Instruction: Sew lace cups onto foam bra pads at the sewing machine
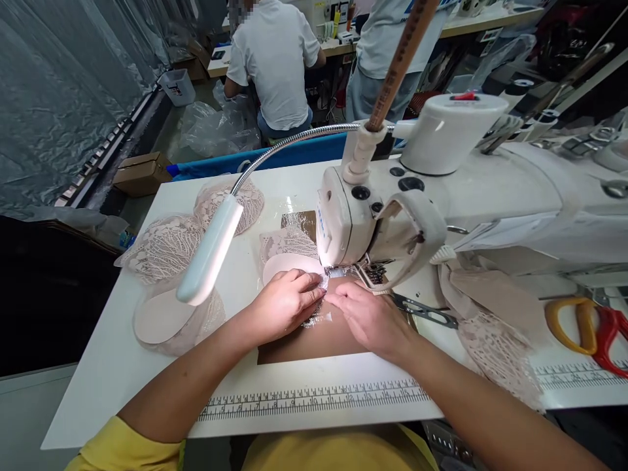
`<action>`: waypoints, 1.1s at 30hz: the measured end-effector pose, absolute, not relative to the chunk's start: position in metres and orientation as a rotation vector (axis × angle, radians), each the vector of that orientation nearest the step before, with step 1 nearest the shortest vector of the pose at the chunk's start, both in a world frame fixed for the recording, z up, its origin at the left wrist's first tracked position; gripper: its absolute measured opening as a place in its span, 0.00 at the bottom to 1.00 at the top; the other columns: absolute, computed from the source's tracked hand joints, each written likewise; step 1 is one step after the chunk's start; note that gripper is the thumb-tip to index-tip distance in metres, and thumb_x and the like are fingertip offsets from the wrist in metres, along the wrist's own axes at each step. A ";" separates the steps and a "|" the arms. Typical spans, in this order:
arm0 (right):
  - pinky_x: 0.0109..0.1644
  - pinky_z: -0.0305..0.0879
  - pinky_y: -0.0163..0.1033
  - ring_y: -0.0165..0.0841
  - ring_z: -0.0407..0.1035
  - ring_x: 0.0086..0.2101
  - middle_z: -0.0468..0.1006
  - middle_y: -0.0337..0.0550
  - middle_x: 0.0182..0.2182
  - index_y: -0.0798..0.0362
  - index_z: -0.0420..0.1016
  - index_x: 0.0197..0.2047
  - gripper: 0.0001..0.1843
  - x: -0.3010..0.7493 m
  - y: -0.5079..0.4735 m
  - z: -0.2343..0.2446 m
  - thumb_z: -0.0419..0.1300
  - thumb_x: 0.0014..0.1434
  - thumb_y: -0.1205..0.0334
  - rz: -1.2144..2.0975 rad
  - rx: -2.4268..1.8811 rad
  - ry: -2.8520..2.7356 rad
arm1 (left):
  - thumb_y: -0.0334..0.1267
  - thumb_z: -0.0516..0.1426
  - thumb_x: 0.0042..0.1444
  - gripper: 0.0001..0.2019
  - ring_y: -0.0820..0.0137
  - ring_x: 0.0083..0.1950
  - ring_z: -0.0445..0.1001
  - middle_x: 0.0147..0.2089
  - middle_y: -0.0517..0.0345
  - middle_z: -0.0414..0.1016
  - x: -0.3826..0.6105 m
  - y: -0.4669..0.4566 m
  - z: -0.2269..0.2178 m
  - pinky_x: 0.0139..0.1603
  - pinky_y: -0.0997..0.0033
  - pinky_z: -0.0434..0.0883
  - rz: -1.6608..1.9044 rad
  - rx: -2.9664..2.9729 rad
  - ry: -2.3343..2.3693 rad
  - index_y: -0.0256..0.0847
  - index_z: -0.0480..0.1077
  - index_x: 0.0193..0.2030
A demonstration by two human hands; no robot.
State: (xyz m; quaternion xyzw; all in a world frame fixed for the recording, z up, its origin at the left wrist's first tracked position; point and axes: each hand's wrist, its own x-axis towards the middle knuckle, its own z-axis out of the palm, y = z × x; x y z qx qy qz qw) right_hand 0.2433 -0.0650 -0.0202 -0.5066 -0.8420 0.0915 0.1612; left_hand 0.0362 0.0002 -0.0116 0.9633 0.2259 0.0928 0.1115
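A white sewing machine (343, 216) stands over the table, its lamp-lit needle area just beyond my hands. Under its head lies a bra cup (289, 265) of beige lace and smooth pale lining. My left hand (287, 304) is closed on the cup's near edge, fingers bent and pressed together beside the presser foot. My right hand (370, 317) pinches the same edge from the right, its fingertips almost meeting the left ones. Beneath both hands is a brown sheet (314, 347). The fingers partly cover the lace edge, and the needle tip cannot be made out.
Several lace cups (167, 245) lie at the left under a bendable lamp (210, 252). More lace pieces (495, 347) and orange-red scissors (583, 330) are at the right. A printed ruler (314, 398) runs along the front edge. Two people in white shirts (275, 62) are beyond the table.
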 end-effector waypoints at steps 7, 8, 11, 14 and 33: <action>0.33 0.58 0.38 0.36 0.67 0.35 0.76 0.49 0.38 0.53 0.75 0.50 0.22 0.234 -0.061 -0.021 0.49 0.57 0.75 0.053 -1.679 -2.472 | 0.36 0.46 0.67 0.16 0.61 0.52 0.69 0.57 0.46 0.71 0.041 -0.003 -0.013 0.50 0.60 0.70 0.329 2.829 0.650 0.36 0.70 0.55; 0.33 0.57 0.39 0.36 0.67 0.34 0.76 0.49 0.38 0.53 0.75 0.50 0.21 0.233 -0.061 -0.020 0.49 0.58 0.75 0.026 -1.701 -2.490 | 0.35 0.46 0.67 0.16 0.62 0.52 0.69 0.57 0.46 0.72 0.041 -0.003 -0.012 0.50 0.61 0.70 0.338 2.822 0.627 0.35 0.69 0.55; 0.34 0.57 0.38 0.36 0.66 0.34 0.76 0.50 0.40 0.52 0.74 0.52 0.22 0.232 -0.062 -0.019 0.50 0.58 0.75 -0.051 -1.723 -2.498 | 0.33 0.46 0.66 0.16 0.62 0.52 0.69 0.57 0.46 0.72 0.041 -0.001 -0.011 0.51 0.63 0.71 0.316 2.825 0.601 0.32 0.69 0.55; 0.34 0.58 0.38 0.36 0.66 0.34 0.76 0.50 0.43 0.52 0.73 0.54 0.23 0.232 -0.061 -0.020 0.51 0.57 0.74 -0.104 -1.729 -2.459 | 0.32 0.46 0.66 0.16 0.60 0.53 0.69 0.57 0.45 0.71 0.045 0.000 -0.011 0.49 0.61 0.71 0.277 2.856 0.638 0.31 0.69 0.54; 0.37 0.62 0.37 0.35 0.69 0.35 0.77 0.47 0.38 0.52 0.72 0.54 0.21 0.245 -0.069 -0.028 0.48 0.61 0.71 0.140 -1.635 -2.344 | 0.39 0.48 0.66 0.15 0.64 0.49 0.73 0.48 0.46 0.74 0.030 -0.001 0.011 0.50 0.64 0.72 0.252 2.621 0.657 0.38 0.73 0.50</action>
